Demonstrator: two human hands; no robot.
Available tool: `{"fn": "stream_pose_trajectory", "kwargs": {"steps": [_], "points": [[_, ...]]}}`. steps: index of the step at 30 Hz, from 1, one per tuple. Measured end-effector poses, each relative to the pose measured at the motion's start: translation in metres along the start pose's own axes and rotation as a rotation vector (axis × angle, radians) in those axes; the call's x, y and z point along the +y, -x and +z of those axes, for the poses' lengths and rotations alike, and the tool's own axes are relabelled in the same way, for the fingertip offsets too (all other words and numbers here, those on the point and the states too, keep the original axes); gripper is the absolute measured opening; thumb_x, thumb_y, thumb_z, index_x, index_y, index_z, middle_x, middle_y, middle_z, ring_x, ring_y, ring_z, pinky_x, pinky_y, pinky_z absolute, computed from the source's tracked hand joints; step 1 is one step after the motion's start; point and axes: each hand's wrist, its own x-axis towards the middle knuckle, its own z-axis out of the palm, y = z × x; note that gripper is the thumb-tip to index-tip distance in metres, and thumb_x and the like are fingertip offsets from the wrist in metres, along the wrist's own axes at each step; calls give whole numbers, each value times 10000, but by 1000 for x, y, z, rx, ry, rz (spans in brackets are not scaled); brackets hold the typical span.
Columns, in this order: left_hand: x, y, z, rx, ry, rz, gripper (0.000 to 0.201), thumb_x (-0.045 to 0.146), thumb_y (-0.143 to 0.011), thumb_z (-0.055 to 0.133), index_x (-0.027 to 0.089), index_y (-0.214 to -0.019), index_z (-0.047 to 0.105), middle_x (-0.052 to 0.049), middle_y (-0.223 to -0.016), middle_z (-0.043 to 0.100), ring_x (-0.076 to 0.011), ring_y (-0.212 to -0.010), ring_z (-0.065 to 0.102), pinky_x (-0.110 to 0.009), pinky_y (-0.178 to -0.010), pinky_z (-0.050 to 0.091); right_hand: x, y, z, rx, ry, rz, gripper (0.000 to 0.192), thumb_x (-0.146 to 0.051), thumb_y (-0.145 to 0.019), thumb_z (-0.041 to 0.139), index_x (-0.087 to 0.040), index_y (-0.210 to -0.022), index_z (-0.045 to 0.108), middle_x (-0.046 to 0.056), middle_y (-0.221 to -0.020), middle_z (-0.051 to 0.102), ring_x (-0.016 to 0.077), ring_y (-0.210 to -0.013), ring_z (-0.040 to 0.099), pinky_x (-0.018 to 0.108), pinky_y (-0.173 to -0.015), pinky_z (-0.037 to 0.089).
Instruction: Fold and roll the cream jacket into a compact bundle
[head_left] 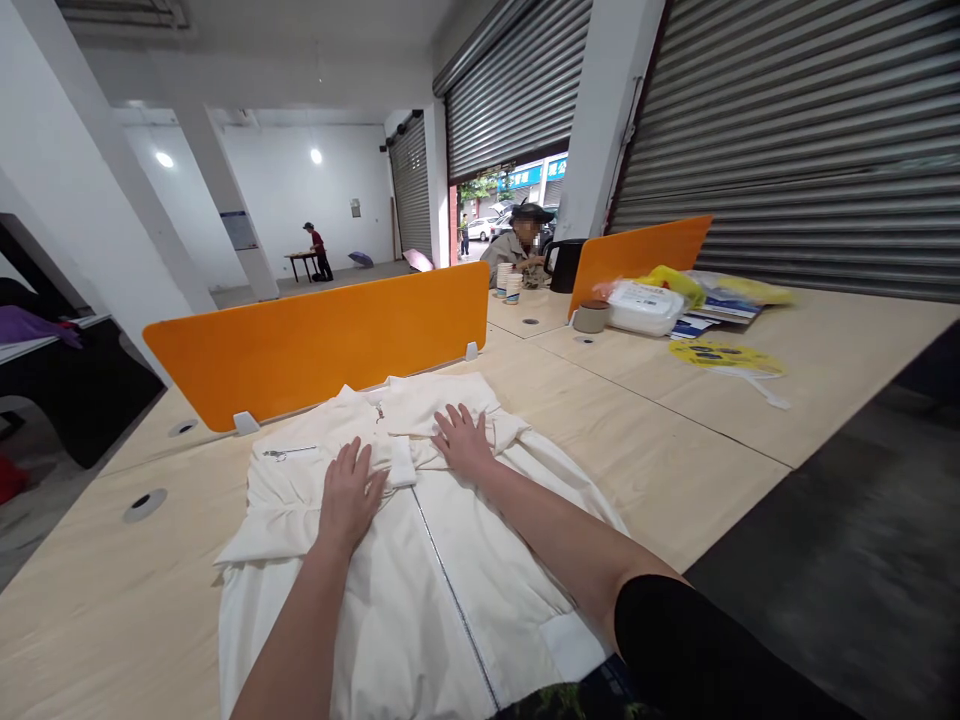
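Honestly, the weak spot I see is the pair of sleeves I have folded across the chest of the white jacket (420, 540): the fabric looks thin and slippery, and I judge that if I lift either palm too quickly or drag it sideways, a sleeve could slide back out and the fold would spring open. Uneven pressing could also push a crease across the zipper (450, 590) line, or skew the whole garment on the smooth desk (675, 440), since nothing pins its hem. My left hand (349, 495) lies flat on the left sleeve, fingers (360, 462) spread and released, grasping nothing; its fingertips come right up to the white cuff (401, 462) that sits between my two hands. My right hand (461, 440) is likewise open and flat, palm down on the folded right sleeve just below the collar (375, 400), its fingers pointing toward the orange divider (315, 345). So the jacket sits directly under both palms, front side up, collar toward the divider and hem toward me, spread near the desk's near edge with its lower right corner close to the drop. Farther along the desk to my right, well apart from the jacket, lie a white box (645, 305), some yellow bags (675, 280) and papers (724, 355); a person in a hat (525, 240) sits beyond them.
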Motion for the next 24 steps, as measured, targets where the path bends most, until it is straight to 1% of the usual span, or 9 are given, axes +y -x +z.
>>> {"fn": "stream_pose_trajectory", "kwargs": {"steps": [4, 8, 12, 14, 16, 18, 20, 22, 24], "points": [[16, 2, 0, -152, 29, 148, 604, 536, -866, 479, 252, -1396, 417, -71, -1537, 317, -277, -1336, 375, -416, -1019, 395, -3, 1, 3, -180, -87, -269, 591, -576, -943, 323, -300, -1465, 338, 46, -1558, 255, 269, -1433, 146, 575, -1120, 104], [24, 1, 4, -138, 64, 89, 386, 377, -923, 410, 252, -1268, 531, -66, -1483, 408, -246, -1212, 500, -369, -950, 437, -3, 3, 2, -266, -106, -308, 673, -640, -902, 375, -310, -1484, 301, 40, -1565, 237, 270, -1439, 148, 553, -1135, 91], [16, -4, 2, 51, 292, -247, 374, 342, -959, 290, 194, -1141, 580, -84, -1133, 659, -190, -990, 604, -294, -845, 467, -2, 3, -1, -278, -146, -306, 711, -662, -884, 397, -330, -1497, 258, 35, -1573, 214, 288, -1442, 132, 567, -1133, 76], [12, -6, -2, 163, 319, -463, 480, 412, -973, 193, 163, -1099, 583, -80, -909, 681, -189, -818, 606, -295, -740, 477, -2, 2, -1, -283, -170, -314, 710, -663, -879, 409, -349, -1496, 251, 26, -1577, 198, 302, -1441, 125, 588, -1126, 68], [11, -8, -2, 242, 319, -543, 567, 439, -974, 104, 153, -1158, 557, -92, -926, 675, -188, -828, 601, -298, -743, 478, -2, 1, -1, -292, -177, -322, 689, -658, -879, 417, -365, -1486, 273, 18, -1579, 190, 312, -1440, 119, 601, -1120, 62], [14, -8, 1, 198, 288, -425, 561, 449, -974, 119, 180, -1290, 497, -115, -1178, 630, -192, -1049, 577, -308, -867, 462, -2, 0, 0, -297, -173, -323, 672, -657, -879, 419, -370, -1475, 301, 17, -1578, 197, 320, -1439, 118, 607, -1117, 60], [21, -6, 8, 55, 213, -212, 523, 501, -949, 265, 249, -1358, 473, -100, -1414, 480, -247, -1283, 437, -386, -1025, 376, -2, 0, -1, -294, -167, -324, 651, -642, -886, 423, -368, -1467, 322, 21, -1573, 215, 323, -1437, 122, 610, -1115, 59], [27, -4, 15, -75, 110, -78, 547, 564, -883, 428, 321, -1370, 480, -79, -1512, 359, -337, -1375, 304, -499, -1097, 261, -2, 1, -2, -268, -174, -329, 648, -622, -888, 440, -365, -1470, 316, 22, -1573, 214, 318, -1436, 129, 604, -1118, 68], [30, -2, 19, -147, 35, -43, 591, 597, -852, 469, 361, -1394, 446, -83, -1543, 299, -383, -1388, 263, -551, -1101, 215, -2, 2, -4, -203, -201, -342, 686, -621, -880, 462, -356, -1486, 276, 23, -1583, 178, 310, -1439, 115, 596, -1123, 80]]}}
